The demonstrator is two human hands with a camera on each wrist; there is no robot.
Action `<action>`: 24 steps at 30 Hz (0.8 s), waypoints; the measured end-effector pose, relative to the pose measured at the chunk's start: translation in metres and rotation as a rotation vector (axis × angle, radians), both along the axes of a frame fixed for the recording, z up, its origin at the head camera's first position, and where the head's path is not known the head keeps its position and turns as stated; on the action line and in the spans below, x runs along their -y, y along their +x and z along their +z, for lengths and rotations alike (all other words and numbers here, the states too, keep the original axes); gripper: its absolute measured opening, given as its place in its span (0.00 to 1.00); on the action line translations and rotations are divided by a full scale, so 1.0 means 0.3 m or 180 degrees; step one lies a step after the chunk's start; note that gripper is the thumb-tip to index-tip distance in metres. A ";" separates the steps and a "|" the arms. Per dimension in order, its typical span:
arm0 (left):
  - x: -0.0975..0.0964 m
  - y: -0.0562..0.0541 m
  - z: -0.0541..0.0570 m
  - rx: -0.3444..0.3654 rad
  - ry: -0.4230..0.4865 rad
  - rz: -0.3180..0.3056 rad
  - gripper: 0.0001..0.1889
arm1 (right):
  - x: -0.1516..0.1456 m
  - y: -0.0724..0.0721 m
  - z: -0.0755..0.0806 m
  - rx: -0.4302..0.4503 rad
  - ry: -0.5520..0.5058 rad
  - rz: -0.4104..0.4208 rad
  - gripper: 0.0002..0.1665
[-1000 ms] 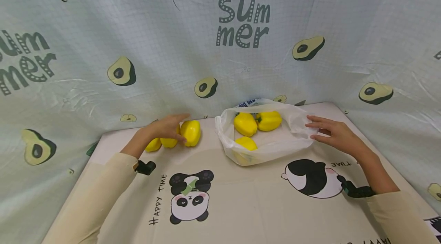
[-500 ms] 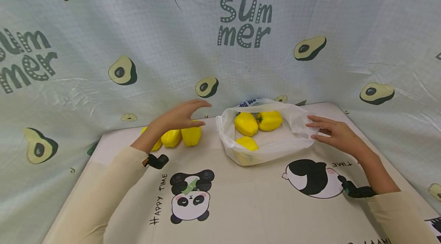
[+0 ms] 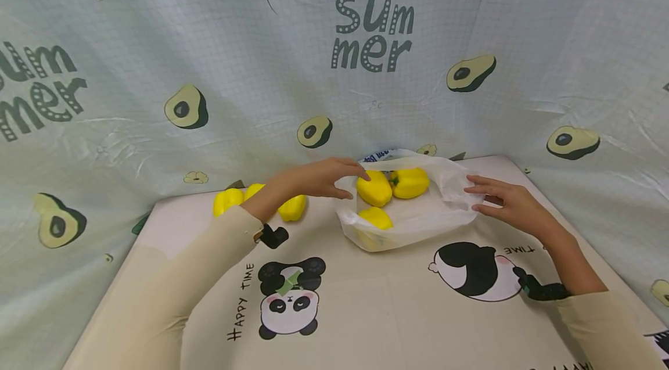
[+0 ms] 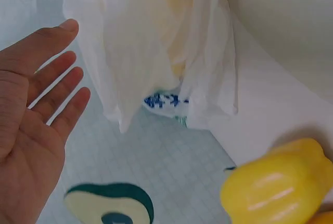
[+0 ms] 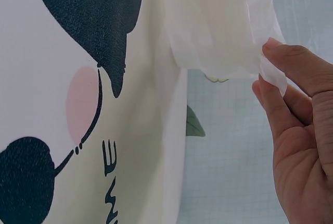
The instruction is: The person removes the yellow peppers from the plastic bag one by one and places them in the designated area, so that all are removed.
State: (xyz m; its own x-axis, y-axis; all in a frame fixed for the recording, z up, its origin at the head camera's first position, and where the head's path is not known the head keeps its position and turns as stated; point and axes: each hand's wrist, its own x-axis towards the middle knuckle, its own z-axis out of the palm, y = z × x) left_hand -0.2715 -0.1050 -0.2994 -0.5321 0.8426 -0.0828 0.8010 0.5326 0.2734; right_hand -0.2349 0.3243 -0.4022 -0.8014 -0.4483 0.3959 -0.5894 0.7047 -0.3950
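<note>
A white plastic bag (image 3: 407, 236) lies with its mouth wide on the table, and three yellow bell peppers (image 3: 410, 183) show inside it. My right hand (image 3: 504, 201) pinches the bag's right rim between thumb and fingers, plainest in the right wrist view. At the bag's left rim is my left hand (image 3: 326, 178), its fingers spread and nothing held. In the left wrist view, the left hand (image 4: 39, 109) appears beside the bag (image 4: 140, 41); whether it touches the plastic I cannot tell. Left of the bag sit three more yellow bell peppers (image 3: 228, 201), partly hidden by the left forearm.
The table (image 3: 366, 312) has a pale cloth printed with pandas and lettering. Behind it hangs a light curtain (image 3: 251, 68) with avocado prints, close to the bag's back. Each wrist carries a small black camera mount (image 3: 274, 236).
My left hand has left the peppers at the left and moved right, empty, to the bag's left rim. My right hand has stayed at the right rim.
</note>
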 end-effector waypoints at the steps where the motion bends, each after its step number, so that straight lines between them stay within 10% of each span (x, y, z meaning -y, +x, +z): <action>1: -0.018 -0.005 -0.004 0.0035 -0.0065 -0.0056 0.25 | 0.000 -0.001 -0.001 -0.0009 0.0000 0.0008 0.26; 11: -0.170 -0.046 -0.017 0.0456 -0.0543 -0.0483 0.29 | 0.001 -0.012 -0.016 -0.0010 0.0008 0.0039 0.26; 24: -0.276 -0.118 -0.036 0.1497 -0.0990 -0.0396 0.29 | 0.003 -0.020 0.005 0.0070 0.0065 0.0011 0.27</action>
State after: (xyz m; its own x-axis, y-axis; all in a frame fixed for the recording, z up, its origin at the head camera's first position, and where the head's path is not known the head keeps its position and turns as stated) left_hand -0.3068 -0.0222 -0.3100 -0.2766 0.7947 -0.5404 0.6930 0.5545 0.4607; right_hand -0.2410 0.3232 -0.4008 -0.8083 -0.4589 0.3689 -0.5831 0.7108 -0.3934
